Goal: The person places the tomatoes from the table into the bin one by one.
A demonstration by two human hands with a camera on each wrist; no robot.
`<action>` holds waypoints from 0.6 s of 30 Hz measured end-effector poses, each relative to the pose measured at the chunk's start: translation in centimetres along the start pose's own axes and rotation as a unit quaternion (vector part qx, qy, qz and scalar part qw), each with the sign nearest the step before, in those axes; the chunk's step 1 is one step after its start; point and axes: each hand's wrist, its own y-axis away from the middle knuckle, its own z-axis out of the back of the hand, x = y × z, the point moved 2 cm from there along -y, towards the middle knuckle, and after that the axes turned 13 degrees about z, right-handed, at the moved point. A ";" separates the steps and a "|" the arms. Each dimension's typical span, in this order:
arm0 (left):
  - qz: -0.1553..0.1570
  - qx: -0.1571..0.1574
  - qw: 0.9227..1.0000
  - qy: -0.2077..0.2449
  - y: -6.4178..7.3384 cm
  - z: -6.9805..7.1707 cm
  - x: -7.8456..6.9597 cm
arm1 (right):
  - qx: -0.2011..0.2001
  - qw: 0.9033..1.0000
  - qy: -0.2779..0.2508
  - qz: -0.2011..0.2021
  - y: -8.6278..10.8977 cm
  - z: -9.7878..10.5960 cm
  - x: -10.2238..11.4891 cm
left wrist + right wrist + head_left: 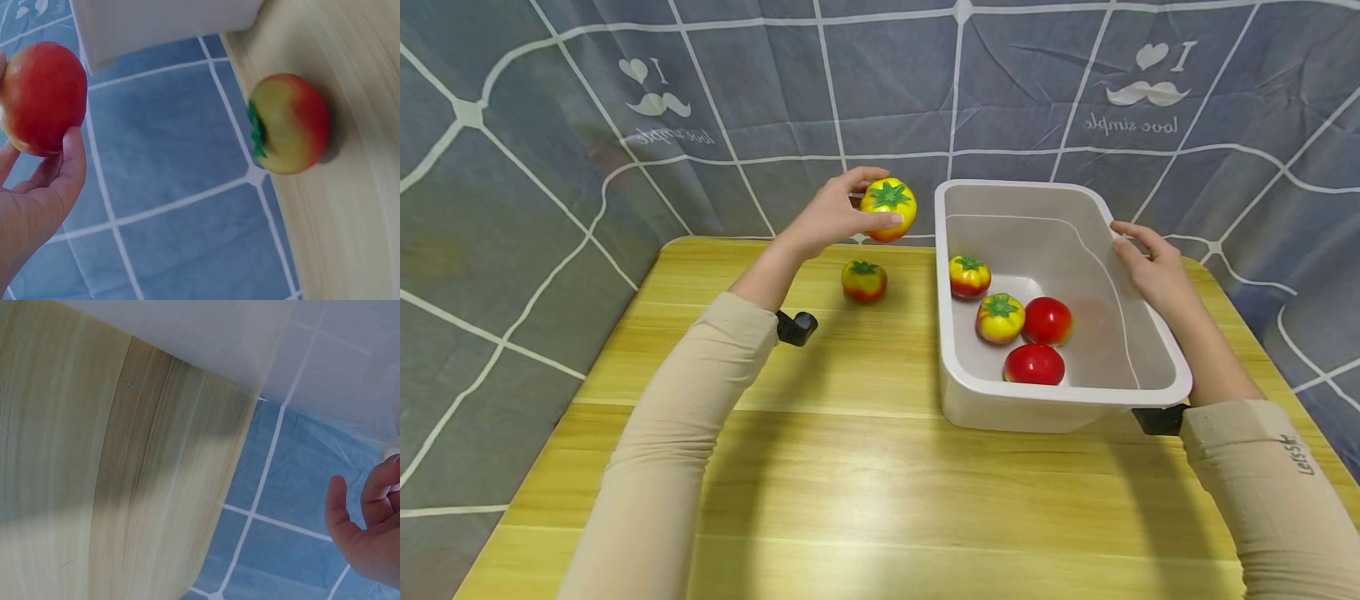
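My left hand (842, 208) grips a yellow and red toy tomato (889, 210) with a green leafy top, held up above the back of the table. From the left wrist view, the red underside of this held tomato (47, 97) shows between the fingers. Below the hand, a second yellow-red tomato (864, 282) sits on the wood. To the right stands a white plastic bin (951, 333). Two yellow-red tomatoes (1000, 318) and two red ones (1048, 321) lie inside it. At the bin's right rim, my right hand (1161, 271) holds the edge with its fingertips.
A light wooden table (850, 492) carries everything. Its back edge meets a grey-blue curtain (895, 92) with white lines, which also hangs along both sides. A dark wrist camera (796, 328) sits at the left cuff.
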 end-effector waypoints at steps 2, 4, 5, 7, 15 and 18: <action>-0.002 0.000 1.000 -0.004 0.0 -0.2 -0.5 | 0.001 1.000 0.002 -0.001 0.0 0.0 0.0; -0.006 0.000 1.000 -0.008 0.0 -0.4 -1.0 | 0.000 1.000 -0.002 -0.001 0.0 0.0 0.0; -0.009 0.000 1.000 -0.010 0.0 -0.6 -1.3 | 0.000 1.000 -0.004 -0.002 0.0 0.0 -0.1; -0.017 0.001 1.000 -0.015 0.0 -0.9 -1.8 | 0.001 1.000 -0.006 -0.004 0.0 0.0 -0.1; -0.048 0.029 0.998 -0.012 -0.1 -2.5 -3.0 | -0.001 1.000 -0.013 -0.005 -0.1 -0.1 -0.3; -0.057 0.038 0.998 -0.008 0.0 -3.1 -3.3 | -0.001 1.000 -0.008 -0.006 -0.1 0.0 -0.3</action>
